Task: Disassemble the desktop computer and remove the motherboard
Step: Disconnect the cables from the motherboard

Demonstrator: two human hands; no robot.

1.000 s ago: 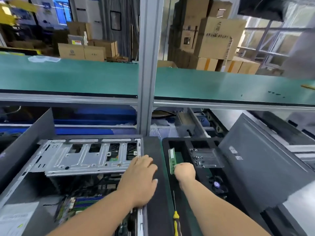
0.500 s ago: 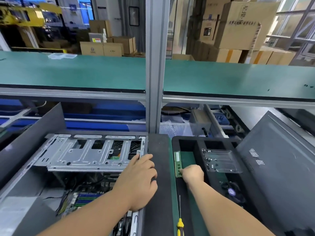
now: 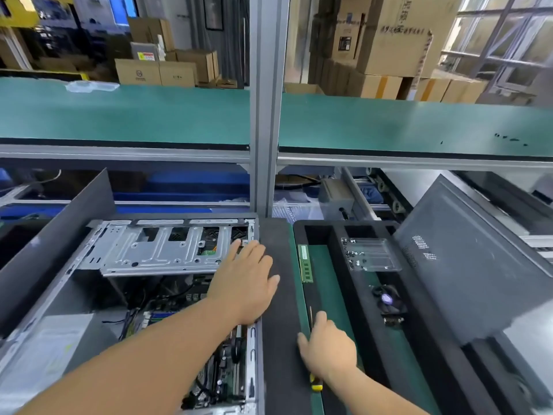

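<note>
The open desktop case [image 3: 98,298] lies on its side at lower left, with its silver drive cage [image 3: 155,250] on top. Part of the green motherboard [image 3: 223,372] shows beneath, among cables. My left hand [image 3: 245,283] lies flat on the case's right edge, fingers apart, holding nothing. My right hand [image 3: 329,351] is palm-down over a yellow-handled screwdriver [image 3: 316,384] that lies on the green mat. The thumb is spread and the fingers are not closed round it. A green RAM stick [image 3: 305,263] lies alone at the left of the black foam tray [image 3: 356,310].
The tray also holds a metal bracket [image 3: 371,254] and a small cooler fan [image 3: 387,301]. The grey side panel [image 3: 466,265] leans at right. A vertical aluminium post [image 3: 267,115] rises behind the case, under a green shelf [image 3: 125,115]. Cardboard boxes are stacked beyond.
My right hand has let go of the RAM stick, which stays in the tray, and drawn back toward me onto the screwdriver. My left hand has stayed on the case edge.
</note>
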